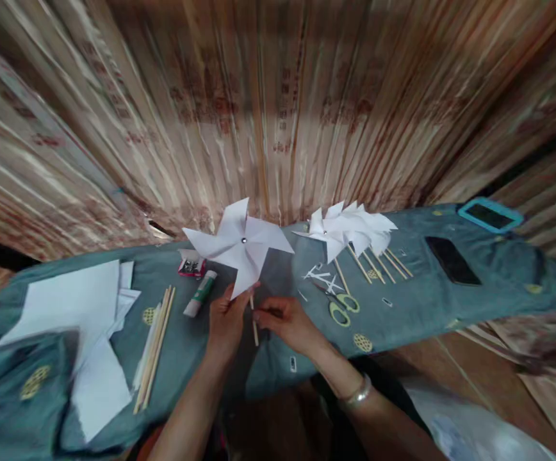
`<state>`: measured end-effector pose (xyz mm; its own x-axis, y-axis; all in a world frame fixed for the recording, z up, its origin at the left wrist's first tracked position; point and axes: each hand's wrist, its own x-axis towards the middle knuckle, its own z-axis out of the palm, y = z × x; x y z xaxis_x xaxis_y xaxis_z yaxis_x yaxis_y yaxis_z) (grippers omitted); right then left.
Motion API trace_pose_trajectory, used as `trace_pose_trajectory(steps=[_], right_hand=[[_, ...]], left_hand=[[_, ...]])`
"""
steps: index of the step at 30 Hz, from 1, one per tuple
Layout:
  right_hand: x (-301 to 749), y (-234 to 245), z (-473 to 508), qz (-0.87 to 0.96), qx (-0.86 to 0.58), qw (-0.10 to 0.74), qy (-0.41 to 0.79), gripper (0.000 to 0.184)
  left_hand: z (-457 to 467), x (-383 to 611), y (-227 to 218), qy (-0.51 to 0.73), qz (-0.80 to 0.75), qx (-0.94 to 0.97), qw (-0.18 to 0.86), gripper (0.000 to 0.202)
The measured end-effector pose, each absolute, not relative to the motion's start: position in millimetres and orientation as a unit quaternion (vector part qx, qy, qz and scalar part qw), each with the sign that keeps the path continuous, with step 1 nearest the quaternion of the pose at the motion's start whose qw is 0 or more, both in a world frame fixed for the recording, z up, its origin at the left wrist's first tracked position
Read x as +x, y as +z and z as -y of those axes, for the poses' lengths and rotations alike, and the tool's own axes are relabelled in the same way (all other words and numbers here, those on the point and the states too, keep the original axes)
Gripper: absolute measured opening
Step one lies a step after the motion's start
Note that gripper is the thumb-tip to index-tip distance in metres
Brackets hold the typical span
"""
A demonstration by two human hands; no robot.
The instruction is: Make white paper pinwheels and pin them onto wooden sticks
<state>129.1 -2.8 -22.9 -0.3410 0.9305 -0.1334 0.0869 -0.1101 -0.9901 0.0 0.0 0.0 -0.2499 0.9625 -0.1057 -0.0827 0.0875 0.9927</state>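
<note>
The left hand [225,320] and right hand [287,323] both pinch the stick [255,330] of the pinwheel [239,246], held up mid-worktop [403,307], with glue [200,293] at ten o'clock and more pinwheels [350,230] at two.

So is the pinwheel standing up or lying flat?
Standing up. The left hand and right hand hold the pinwheel by its stick, blades raised above the cloth.

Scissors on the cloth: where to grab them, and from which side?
Take the scissors by the yellow-green loops, coming from the person's side: the loops face the person, and the blades point away and left. They lie flat on the cloth, just right of the right hand, which with the left hand holds the pinwheel.
</note>
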Motion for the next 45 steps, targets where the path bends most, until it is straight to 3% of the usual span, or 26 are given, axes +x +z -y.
trace_pose_trajectory(steps=[16,31,33,35,38,45], right_hand=[[143,-14,-4,0.611,-0.504,0.401,0.461,0.023],[176,-13,-16,0.674,-0.484,0.336,0.446,0.019],[194,-13,-27,0.642,-0.504,0.379,0.436,0.023],[210,-12,-38,0.546,-0.540,0.487,0.415,0.028],[224,-4,-51,0.469,-0.537,0.583,0.389,0.032],[222,12,-58,0.474,-0.485,0.607,0.414,0.036]], left_hand=[[-1,8,-16,0.540,-0.543,0.393,0.509,0.026],[-4,15,-14,0.547,-0.554,0.309,0.546,0.024],[-4,15,-16,0.540,-0.559,0.327,0.538,0.023],[-3,16,-18,0.526,-0.561,0.350,0.535,0.022],[-1,18,-22,0.506,-0.556,0.378,0.541,0.023],[1,22,-26,0.471,-0.559,0.421,0.536,0.025]])
